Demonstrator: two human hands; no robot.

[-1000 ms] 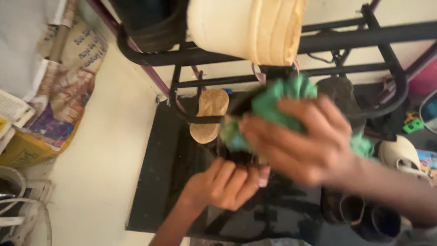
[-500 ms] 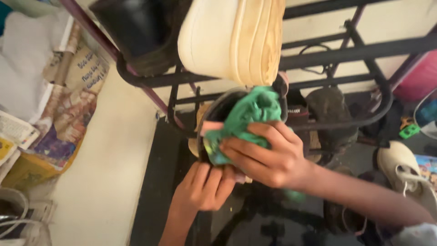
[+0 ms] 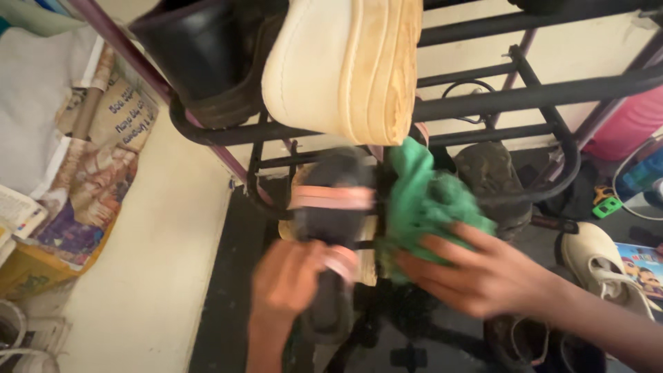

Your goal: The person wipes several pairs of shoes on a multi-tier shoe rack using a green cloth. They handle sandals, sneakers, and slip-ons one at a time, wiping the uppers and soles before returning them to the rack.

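My left hand (image 3: 289, 282) grips a dark sandal with pink straps (image 3: 333, 207) by its lower end and holds it upright in front of the shoe rack. The sandal is blurred. My right hand (image 3: 476, 276) holds a crumpled green cloth (image 3: 425, 200), which lies against the sandal's right side. Both hands are below the rack's lower bars.
A black metal shoe rack (image 3: 539, 93) fills the top. A cream thick-soled shoe (image 3: 345, 65) and a black shoe (image 3: 200, 55) rest on its upper bars. A dark shoe (image 3: 490, 179) sits behind the cloth. A cream shoe (image 3: 608, 269) lies on the floor at right. Newspapers (image 3: 90, 186) are stacked at left.
The green cloth moved from over the sandal's top to its right side, so the sandal's face and pink straps now show. My left hand stayed on the sandal's lower end.
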